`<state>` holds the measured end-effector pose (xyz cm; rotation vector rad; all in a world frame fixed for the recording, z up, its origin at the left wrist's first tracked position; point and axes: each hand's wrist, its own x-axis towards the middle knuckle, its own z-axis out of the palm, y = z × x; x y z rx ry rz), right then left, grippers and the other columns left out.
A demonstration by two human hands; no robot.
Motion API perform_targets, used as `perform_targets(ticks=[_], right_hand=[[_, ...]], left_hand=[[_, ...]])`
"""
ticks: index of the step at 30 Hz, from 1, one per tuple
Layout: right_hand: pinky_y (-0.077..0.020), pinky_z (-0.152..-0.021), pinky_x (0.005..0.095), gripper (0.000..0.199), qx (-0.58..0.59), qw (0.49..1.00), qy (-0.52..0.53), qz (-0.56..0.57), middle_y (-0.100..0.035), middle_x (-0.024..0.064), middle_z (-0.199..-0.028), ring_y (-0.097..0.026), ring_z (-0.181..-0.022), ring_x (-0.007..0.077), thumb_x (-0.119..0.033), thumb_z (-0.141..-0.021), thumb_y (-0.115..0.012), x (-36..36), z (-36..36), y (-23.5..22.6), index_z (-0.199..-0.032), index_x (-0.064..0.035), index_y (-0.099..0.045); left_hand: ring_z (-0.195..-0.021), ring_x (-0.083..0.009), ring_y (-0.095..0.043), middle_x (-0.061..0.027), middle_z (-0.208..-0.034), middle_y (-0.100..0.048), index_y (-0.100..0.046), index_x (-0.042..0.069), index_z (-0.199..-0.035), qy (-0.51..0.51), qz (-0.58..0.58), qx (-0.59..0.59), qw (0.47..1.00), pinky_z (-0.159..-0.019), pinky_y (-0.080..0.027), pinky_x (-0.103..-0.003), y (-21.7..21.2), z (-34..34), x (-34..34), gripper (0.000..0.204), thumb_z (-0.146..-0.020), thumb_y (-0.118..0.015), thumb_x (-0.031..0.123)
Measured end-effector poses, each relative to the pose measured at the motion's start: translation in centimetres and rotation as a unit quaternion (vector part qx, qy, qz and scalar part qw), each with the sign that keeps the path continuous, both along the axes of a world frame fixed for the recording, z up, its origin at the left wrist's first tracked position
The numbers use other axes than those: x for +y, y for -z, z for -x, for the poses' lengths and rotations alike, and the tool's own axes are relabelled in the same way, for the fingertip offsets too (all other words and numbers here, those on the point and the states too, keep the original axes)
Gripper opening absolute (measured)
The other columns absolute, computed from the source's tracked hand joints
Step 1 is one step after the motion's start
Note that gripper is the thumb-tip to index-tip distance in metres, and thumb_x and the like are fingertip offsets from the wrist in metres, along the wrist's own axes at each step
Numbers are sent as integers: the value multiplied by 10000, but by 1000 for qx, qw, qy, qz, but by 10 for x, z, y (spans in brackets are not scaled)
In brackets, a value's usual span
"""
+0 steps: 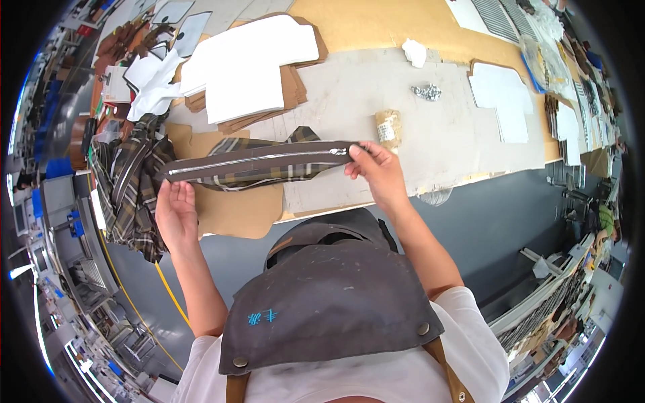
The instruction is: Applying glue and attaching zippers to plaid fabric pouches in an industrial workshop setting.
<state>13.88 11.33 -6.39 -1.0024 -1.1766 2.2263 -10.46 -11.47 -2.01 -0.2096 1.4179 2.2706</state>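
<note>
Stretched between my hands is a dark brown zipper strip (255, 162) with silver teeth, plaid fabric hanging behind it. My left hand (177, 209) grips the strip's left end, its fingers curled at the edge. At the other end, beside the silver zipper pull (338, 152), my right hand (377, 172) pinches the strip between thumb and fingers. A heap of brown and olive plaid fabric (124, 181) lies left of my left hand and drapes over the table edge. Beneath the strip, a tan sheet (242, 209) sticks out past the table's front edge.
White T-shaped sheets (248, 64) lie on stacked brown pieces at the back left; another white sheet (504, 101) lies at the right. A wrapped tan roll (388, 127) stands near my right hand. Farther back are crumpled foil (426, 91) and a white wad (414, 52).
</note>
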Motion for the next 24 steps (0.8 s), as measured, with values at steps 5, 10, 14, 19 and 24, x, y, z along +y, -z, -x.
perform_targets(ticks=[5,10,14,19,24], right_hand=[[-394,-537,194,176,-15,997,4,-74,-576,17,-671,-519,-568,65,-164,-816,-607,98,26,-2,-883,-2,-590],[-372,-507,186,197,-68,983,-25,-169,-564,-1,-660,-489,-552,53,-190,-800,-625,210,59,20,-877,-10,-597],[-368,-507,180,198,-119,971,-62,-198,-570,2,-672,-479,-554,52,-182,-796,-624,270,97,41,-880,-4,-598],[-405,-553,190,190,-135,953,-89,-257,-586,9,-701,-512,-609,65,-160,-795,-624,306,139,83,-892,2,-604],[-430,-590,205,204,-91,953,-41,-287,-593,23,-741,-534,-648,80,-174,-815,-600,331,168,114,-909,7,-601]], left_hand=[[-782,-187,-577,-104,-819,-589,-543,13,-850,42,16,-26,999,-747,-491,-290,11,-42,25,101,-858,-515,110],[-694,-174,-601,-91,-764,-605,-554,27,-785,125,53,-141,981,-663,-510,-298,44,-94,89,105,-851,-525,103],[-682,-167,-596,-88,-757,-602,-548,24,-809,149,49,-226,961,-646,-505,-288,94,-113,141,89,-844,-541,105],[-670,-140,-580,-63,-738,-597,-555,38,-828,192,89,-291,933,-635,-489,-266,135,-119,186,76,-829,-572,111],[-667,-131,-571,-54,-735,-593,-550,45,-834,182,80,-249,948,-635,-476,-254,133,-118,215,79,-824,-582,117]])
